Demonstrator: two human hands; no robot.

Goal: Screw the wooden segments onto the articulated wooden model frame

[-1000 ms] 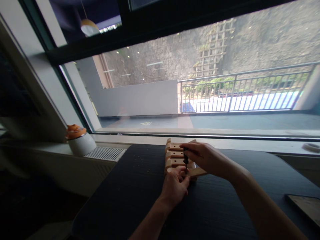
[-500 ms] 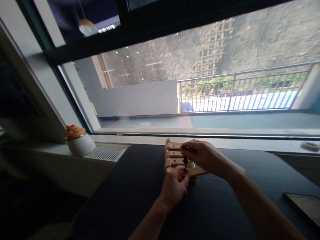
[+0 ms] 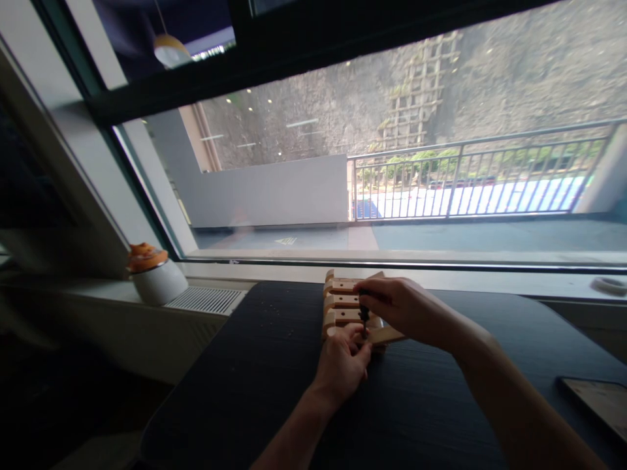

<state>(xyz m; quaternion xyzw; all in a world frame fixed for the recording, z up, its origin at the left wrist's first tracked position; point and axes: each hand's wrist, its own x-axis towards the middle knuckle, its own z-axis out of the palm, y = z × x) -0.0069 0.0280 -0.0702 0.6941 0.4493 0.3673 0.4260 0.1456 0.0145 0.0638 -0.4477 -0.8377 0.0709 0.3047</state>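
A slatted wooden piece (image 3: 341, 301) with rounded ends and small dark holes lies near the window end of the dark table. My right hand (image 3: 399, 303) is closed around the handle of a small black screwdriver (image 3: 364, 313), held upright with its tip down at the near slat. My left hand (image 3: 340, 365) grips the near end of the wooden piece, thumb and fingertips close around the screwdriver's tip. Whatever sits under the tip is hidden by those fingers. A pale wooden strip (image 3: 386, 335) sticks out to the right beneath my right hand.
The dark table (image 3: 235, 378) reaches up to the window sill. A white jar with an orange top (image 3: 157, 281) stands left, beside a vent grille (image 3: 206, 301). A phone-like dark slab (image 3: 595, 405) lies at the right edge. A white ring (image 3: 607, 286) rests on the sill.
My right wrist and forearm have shifted very slightly, the fingers still on the screwdriver. My left hand and the wooden piece look unmoved.
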